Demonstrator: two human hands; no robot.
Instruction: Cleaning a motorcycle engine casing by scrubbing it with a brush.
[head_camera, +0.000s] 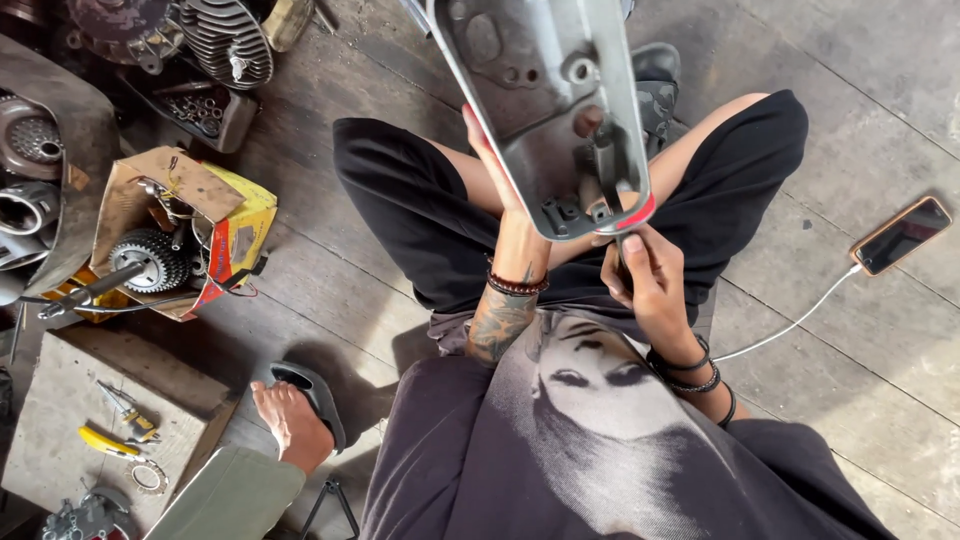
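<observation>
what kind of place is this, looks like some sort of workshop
Most likely a small engine or motorcycle repair workshop, with the work done on a plank floor. A finned engine cylinder and a gear in a torn cardboard box lie about, and both hands hold up a grey metal cover.

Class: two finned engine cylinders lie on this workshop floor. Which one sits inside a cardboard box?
The dark finned cylinder at middle left sits in the torn cardboard box; the paler grey finned cylinder lies unboxed at the top.

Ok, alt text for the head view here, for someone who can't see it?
Seated on a plank floor, a person holds a grey metal cover up with the left hand, the right hand at its lower edge. A charging phone lies nearby.
</observation>
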